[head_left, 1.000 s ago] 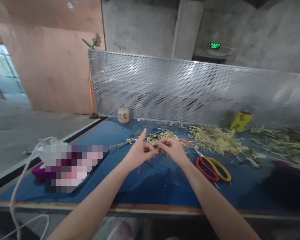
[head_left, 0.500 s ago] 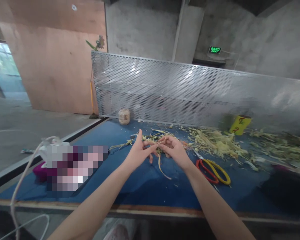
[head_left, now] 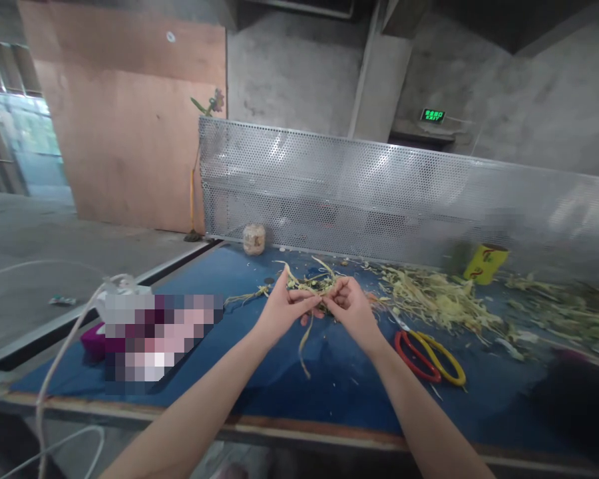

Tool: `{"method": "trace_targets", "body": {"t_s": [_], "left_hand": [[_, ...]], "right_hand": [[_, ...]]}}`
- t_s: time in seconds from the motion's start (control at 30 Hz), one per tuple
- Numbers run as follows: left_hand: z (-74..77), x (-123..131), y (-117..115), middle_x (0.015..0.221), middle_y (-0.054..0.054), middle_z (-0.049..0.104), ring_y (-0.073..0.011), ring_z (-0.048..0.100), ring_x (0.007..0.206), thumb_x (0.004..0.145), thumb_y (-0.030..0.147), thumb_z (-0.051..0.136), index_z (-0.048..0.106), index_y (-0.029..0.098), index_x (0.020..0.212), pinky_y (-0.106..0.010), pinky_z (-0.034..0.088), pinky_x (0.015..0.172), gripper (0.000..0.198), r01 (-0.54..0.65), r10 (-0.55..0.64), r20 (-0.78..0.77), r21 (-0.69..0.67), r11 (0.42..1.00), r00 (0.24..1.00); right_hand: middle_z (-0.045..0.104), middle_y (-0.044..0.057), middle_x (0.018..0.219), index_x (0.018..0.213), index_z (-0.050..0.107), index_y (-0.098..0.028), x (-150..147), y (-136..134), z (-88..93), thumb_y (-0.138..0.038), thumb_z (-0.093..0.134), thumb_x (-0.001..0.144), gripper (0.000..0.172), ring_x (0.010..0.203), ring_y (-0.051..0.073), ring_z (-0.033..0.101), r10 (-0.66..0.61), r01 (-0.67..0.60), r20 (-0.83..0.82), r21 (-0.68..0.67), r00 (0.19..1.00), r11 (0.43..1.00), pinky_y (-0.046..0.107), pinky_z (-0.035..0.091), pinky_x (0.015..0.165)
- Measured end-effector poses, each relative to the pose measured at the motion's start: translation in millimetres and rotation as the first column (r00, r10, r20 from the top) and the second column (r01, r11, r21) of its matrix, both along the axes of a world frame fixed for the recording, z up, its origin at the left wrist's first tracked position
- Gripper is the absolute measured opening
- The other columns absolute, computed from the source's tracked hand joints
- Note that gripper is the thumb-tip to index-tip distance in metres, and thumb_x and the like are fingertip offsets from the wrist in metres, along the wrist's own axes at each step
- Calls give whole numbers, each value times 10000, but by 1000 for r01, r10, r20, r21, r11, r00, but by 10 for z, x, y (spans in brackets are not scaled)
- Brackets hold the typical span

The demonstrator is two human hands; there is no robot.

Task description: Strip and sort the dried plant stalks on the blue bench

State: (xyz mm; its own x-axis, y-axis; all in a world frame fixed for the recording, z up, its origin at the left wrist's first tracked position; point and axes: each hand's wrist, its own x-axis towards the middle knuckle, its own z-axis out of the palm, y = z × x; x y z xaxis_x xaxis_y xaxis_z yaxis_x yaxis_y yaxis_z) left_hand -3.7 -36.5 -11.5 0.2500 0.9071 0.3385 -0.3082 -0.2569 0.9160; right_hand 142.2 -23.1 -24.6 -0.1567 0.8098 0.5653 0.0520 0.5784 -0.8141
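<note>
My left hand [head_left: 283,309] and my right hand [head_left: 354,309] meet above the blue tabletop [head_left: 279,392]. Both pinch a pale yellow-green dried plant strip [head_left: 304,349], one end of which dangles below the fingers. Thin strip ends also stick up between the hands. A small heap of similar plant fibres [head_left: 309,283] shows just behind them, partly hidden by the fingers. To the right of my right hand lie scissors [head_left: 429,352] with one red and one yellow handle loop. A bundle of stringy fibres [head_left: 247,295] rests left of my left hand.
Shredded plant strips [head_left: 434,299] are piled at the right. A yellow container [head_left: 486,263] and a pale, wrapped-looking cylinder [head_left: 254,239] stand near the perforated metal panel [head_left: 329,179] at the back. At the left, a pixelated object [head_left: 164,339] lies beside a white cable [head_left: 54,352].
The dangling strip has swung left and hangs more steeply. Strip ends now rise above my hands. The whole view has shifted slightly, with things lower and further right.
</note>
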Motion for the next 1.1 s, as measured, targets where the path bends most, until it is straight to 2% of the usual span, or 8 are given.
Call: {"method": "trace_targets", "body": {"t_s": [0.1, 0.2, 0.3, 0.47, 0.67, 0.8, 0.93, 1.1], "left_hand": [[10, 2, -4, 683, -47, 659, -191, 630, 607, 604, 143, 676, -84, 159, 1325, -208, 425, 416, 1047, -52, 55, 42, -64, 997, 998], [6, -2, 16, 694, -53, 666, -178, 631, 610, 592, 123, 686, -13, 140, 1328, -222, 453, 468, 1015, -123, 135, 87, -131, 984, 987], [4, -8, 37, 683, -50, 672, -140, 620, 589, 592, 112, 686, 52, 110, 1320, -233, 472, 549, 965, -155, 177, 113, -180, 971, 978], [-1, -1, 41, 664, -38, 673, -115, 604, 575, 596, 95, 676, 96, 100, 1307, -244, 474, 599, 918, -169, 188, 105, -169, 971, 977], [-32, 13, 50, 639, -17, 660, -119, 598, 575, 568, 110, 683, 145, 92, 1294, -238, 462, 581, 903, -174, 175, 2, -114, 978, 985], [-56, 8, 73, 633, -8, 657, -122, 600, 569, 561, 112, 682, 136, 93, 1292, -250, 468, 591, 912, -182, 182, -1, -72, 981, 983], [-45, 3, 59, 653, -5, 661, -138, 623, 651, 587, 117, 666, 106, 115, 1306, -294, 474, 706, 911, -203, 203, -6, 53, 978, 979], [-33, 14, 36, 731, -35, 669, -154, 627, 744, 592, 120, 663, 125, 135, 1319, -306, 470, 750, 904, -200, 201, 1, 97, 975, 980]], "right_hand": [[443, -35, 661, 769, 343, -210, 4, -18, -33, -219, 509, 749, 168, 569, 89, 465, -95, 80, 110, 131, 989, 988, 210, 404, 530], [459, 27, 827, 840, 419, -203, 37, -90, -4, -182, 464, 761, 93, 627, 105, 465, -269, 155, 291, 361, 918, 920, 234, 413, 566], [403, 73, 1018, 919, 510, -213, 65, -164, 44, -146, 483, 731, 201, 701, 115, 477, -368, 67, 459, 549, 809, 833, 271, 424, 672], [442, 65, 999, 893, 584, -235, 35, -170, 26, -232, 517, 749, 159, 608, 94, 446, -490, 32, 559, 637, 668, 770, 253, 417, 621], [569, 41, 845, 834, 581, -222, -6, -148, -29, -263, 460, 802, 131, 719, 132, 528, -557, 47, 534, 694, 635, 719, 228, 394, 611], [574, 38, 787, 764, 571, -205, -22, -144, -24, -244, 446, 811, 140, 731, 132, 535, -501, 163, 414, 625, 759, 763, 229, 404, 649], [553, 41, 712, 719, 541, -187, -67, -85, -30, -284, 470, 778, 134, 636, 145, 518, -427, 333, 224, 359, 876, 872, 253, 424, 590], [537, 19, 639, 624, 505, -188, -100, 24, -88, -306, 502, 728, 157, 583, 144, 506, -347, 337, 149, 91, 926, 937, 256, 422, 552]]}}
